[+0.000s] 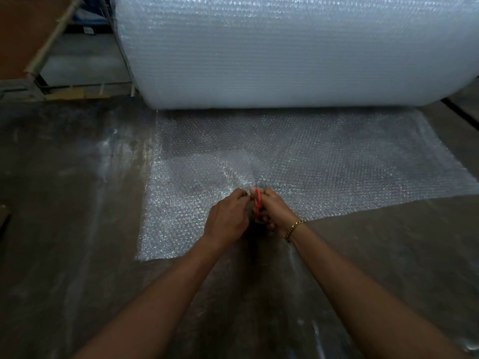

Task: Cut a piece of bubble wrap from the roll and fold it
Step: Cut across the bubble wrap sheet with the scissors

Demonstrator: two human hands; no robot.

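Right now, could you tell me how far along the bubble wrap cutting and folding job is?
Done: a length of sheet has been pulled off the big roll and lies flat on the dark surface. In hand: the right hand holds an orange cutting tool at the sheet, while the left hand pinches the wrap beside it. Left: the sheet is still joined to the roll, and no folding has begun.

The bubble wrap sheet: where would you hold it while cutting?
Probably pinch the bubble wrap sheet right beside the cut, as the left hand does, coming from the near loose edge. It lies flat and limp, so tension helps the orange scissors.
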